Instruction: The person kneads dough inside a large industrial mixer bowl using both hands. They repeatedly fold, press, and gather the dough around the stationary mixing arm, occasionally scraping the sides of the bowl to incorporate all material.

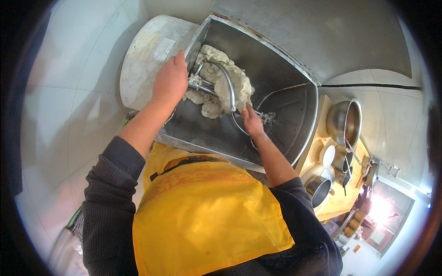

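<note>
A steel dough mixer trough (279, 58) lies before me with its lid raised. Inside, a lumpy mass of pale dough (238, 82) hangs around the mixer's metal shaft and curved agitator bar (229, 81). My left hand (171, 79) grips the left rim of the trough, fingers over the edge. Down in the trough, my right hand (253, 120) touches the lower right edge of the dough, close to the shaft. Whether its fingers close on the dough is hard to see. Bits of dough cling to both shaft ends.
The mixer's rounded housing (141, 65) adjoins the trough on the left, and the raised steel lid (321, 34) stands behind. To the right, a wooden table (345, 203) bears a large steel pot (336, 119), smaller pots and a white bowl (327, 156). A yellow apron (210, 214) covers my front.
</note>
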Available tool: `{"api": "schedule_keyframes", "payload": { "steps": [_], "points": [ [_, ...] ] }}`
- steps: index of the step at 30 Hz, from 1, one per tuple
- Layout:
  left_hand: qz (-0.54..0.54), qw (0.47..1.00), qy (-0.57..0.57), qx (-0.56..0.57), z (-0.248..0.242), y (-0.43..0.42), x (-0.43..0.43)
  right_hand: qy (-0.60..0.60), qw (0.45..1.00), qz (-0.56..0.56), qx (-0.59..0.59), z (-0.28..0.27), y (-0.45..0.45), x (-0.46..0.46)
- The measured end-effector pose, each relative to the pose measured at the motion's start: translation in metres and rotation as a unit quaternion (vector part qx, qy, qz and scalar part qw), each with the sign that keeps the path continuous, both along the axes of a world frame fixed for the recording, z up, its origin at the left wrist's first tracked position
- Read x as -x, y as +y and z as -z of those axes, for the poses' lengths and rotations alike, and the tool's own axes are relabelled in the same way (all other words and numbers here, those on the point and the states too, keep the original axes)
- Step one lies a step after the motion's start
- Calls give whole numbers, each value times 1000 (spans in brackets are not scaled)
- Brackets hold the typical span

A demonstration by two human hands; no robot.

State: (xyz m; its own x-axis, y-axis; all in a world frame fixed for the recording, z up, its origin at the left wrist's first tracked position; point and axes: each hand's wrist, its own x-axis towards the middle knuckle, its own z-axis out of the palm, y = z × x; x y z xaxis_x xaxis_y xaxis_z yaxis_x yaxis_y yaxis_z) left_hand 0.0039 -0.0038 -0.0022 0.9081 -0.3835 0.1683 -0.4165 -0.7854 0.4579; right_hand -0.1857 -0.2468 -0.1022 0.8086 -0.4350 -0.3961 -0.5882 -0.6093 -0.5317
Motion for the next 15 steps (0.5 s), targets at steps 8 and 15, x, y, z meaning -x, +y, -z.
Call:
{"api": "schedule_keyframes", "payload": {
  "steps": [8, 15],
  "points": [
    [8, 1000, -9, 7, -1, 1, 0, -149, 976, -86, 130, -13, 20, -8],
    [3, 1000, -4, -11, -2, 0, 0, -132, 972, -182, 69, -8, 57, -27]
  ]
}}
